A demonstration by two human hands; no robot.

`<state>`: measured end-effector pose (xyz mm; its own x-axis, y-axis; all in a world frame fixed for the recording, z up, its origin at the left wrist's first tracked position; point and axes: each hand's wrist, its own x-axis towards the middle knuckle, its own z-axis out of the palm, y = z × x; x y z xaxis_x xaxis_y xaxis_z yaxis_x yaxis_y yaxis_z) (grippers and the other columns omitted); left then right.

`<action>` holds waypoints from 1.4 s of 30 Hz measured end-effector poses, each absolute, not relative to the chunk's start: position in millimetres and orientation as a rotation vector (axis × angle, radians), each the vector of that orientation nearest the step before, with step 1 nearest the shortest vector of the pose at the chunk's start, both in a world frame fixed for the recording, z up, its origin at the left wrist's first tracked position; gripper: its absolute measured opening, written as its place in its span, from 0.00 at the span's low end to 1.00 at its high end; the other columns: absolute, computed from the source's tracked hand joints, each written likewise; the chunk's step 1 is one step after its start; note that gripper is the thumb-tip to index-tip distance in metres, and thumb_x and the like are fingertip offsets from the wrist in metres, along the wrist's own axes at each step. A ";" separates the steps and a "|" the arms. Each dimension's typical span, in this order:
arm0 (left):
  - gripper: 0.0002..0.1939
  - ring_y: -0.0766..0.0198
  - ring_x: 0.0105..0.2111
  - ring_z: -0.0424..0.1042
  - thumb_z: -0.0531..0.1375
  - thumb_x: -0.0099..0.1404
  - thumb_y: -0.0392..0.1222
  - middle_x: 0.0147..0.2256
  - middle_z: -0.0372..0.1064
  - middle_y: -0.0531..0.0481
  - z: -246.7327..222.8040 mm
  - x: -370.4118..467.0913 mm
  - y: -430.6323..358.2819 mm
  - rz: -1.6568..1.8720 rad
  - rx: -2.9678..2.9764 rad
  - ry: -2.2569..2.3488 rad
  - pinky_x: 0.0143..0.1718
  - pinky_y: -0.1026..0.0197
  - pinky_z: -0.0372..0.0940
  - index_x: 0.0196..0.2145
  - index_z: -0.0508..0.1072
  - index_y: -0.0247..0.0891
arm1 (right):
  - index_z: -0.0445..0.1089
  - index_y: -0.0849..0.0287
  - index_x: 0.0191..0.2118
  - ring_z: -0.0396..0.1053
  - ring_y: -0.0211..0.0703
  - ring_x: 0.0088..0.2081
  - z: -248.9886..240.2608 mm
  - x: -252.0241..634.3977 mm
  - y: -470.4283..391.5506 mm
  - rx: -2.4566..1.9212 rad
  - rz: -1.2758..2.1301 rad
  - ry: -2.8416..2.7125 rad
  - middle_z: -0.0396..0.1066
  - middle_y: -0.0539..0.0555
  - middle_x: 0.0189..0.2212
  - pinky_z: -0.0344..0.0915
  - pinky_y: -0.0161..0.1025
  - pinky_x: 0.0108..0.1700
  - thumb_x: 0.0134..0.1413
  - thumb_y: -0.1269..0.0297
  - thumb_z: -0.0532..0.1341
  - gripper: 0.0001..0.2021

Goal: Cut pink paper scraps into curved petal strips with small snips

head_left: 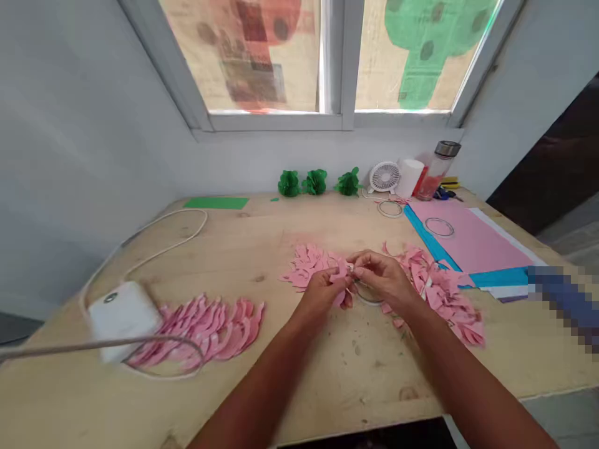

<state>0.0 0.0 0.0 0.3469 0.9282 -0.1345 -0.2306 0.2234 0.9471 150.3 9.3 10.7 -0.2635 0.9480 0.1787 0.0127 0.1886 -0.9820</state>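
Near the middle of the wooden table, my left hand [322,290] is closed on a pink paper piece [340,272]. My right hand [384,279] pinches the top end of that piece, fingers pressed together close to my left fingertips. A thin wire ring [369,299] lies under and between my hands, partly hidden by them. Behind my left hand sits a small heap of cut pink petals [306,262]. To the right of my right hand is a larger pile of pink paper pieces [449,293]. Curved pink strips [210,327] lie in a row at the left.
A white power bank [122,315] with a looping cable [159,252] is at the left. Green paper balls [314,182], a small fan [384,177] and a glass bottle [437,171] stand at the back. Pink sheets [486,240] over blue paper lie right.
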 end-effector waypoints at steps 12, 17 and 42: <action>0.12 0.67 0.21 0.67 0.63 0.51 0.45 0.22 0.67 0.51 1.6 2.8 -2.9 0.941 1.042 0.838 0.23 0.66 0.61 0.30 0.71 0.33 | 0.66 0.60 0.28 0.64 0.37 0.21 6.9 143.8 7.5 -1.136 1.240 -1.443 0.65 0.48 0.18 0.61 0.34 0.24 0.46 0.58 0.60 0.10; 0.12 0.66 0.25 0.68 0.64 0.48 0.43 0.25 0.69 0.50 1.1 1.6 0.5 1.052 0.980 0.916 0.28 0.64 0.63 0.28 0.71 0.33 | 0.68 0.61 0.27 0.64 0.37 0.26 8.2 148.6 12.7 -1.243 1.055 -1.364 0.68 0.50 0.24 0.61 0.33 0.28 0.42 0.60 0.62 0.09; 0.08 0.71 0.22 0.63 0.62 0.48 0.42 0.21 0.65 0.54 3.6 0.9 0.2 1.172 1.042 1.073 0.22 0.69 0.62 0.23 0.71 0.33 | 0.68 0.61 0.25 0.61 0.35 0.25 13.9 141.1 6.4 -1.289 1.109 -1.479 0.66 0.49 0.22 0.56 0.31 0.26 0.44 0.62 0.59 0.07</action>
<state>0.9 0.2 3.6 0.0743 0.9935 -0.0867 -0.1735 0.0985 0.9799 141.1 6.4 13.9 -0.0972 0.9940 0.0504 0.2301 0.0717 -0.9705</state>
